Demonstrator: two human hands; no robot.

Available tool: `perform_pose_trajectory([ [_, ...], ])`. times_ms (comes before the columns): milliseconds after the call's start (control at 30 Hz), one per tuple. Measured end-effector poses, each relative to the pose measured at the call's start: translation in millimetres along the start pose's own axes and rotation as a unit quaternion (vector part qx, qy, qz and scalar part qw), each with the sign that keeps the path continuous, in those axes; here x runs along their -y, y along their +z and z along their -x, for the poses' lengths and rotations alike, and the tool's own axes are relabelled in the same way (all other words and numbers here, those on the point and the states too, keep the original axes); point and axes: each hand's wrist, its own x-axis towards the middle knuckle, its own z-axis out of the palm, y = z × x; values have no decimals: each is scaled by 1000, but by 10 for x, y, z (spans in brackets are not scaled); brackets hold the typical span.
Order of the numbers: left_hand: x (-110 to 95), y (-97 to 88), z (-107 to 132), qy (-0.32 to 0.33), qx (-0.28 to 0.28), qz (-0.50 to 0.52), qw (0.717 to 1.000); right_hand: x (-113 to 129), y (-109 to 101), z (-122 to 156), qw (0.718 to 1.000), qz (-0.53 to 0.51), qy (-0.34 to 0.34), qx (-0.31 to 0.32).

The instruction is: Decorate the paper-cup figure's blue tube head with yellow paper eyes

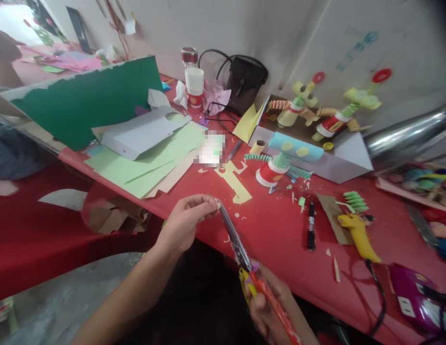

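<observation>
My right hand (268,299) is wrapped round a pair of scissors (240,249) with red and yellow handles. The blades look closed or nearly so and point away from me, up to my left fingertips. My left hand (183,220) is closed in a pinch at the blade tips, on a tiny pale piece that looks like paper (218,204). Beyond the hands lies a cut-out sheet of yellow paper (235,184) among small scraps. A paper-cup figure (271,170) with a blue paper roll head and folded green arms stands to the right of it.
Green paper sheets (161,163) lie at the left under a white box piece (140,132). Two more cup figures stand in a shallow box (338,165) at the back. A pen (311,225), a yellow glue gun (359,237) with its cord and a purple case (419,297) lie right.
</observation>
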Motion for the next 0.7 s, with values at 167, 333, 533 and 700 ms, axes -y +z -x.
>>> perform_pose_trajectory([
  [167, -1, 14, 17, -1, 9, 0, 1000, -13, -56, 9, 1000, 12, 14, -6],
  [333, 3, 17, 13, -2, -1, -12, 1000, -59, -66, -24, 1000, 3, 1, -3],
  [533, 29, -30, -18, 9, -24, -46, 999, -113, -61, -41, 999, -12, 42, -6],
  [700, -8, -174, -43, 108, -136, -85, 981, -265, -168, -77, 993, 70, -45, -89],
])
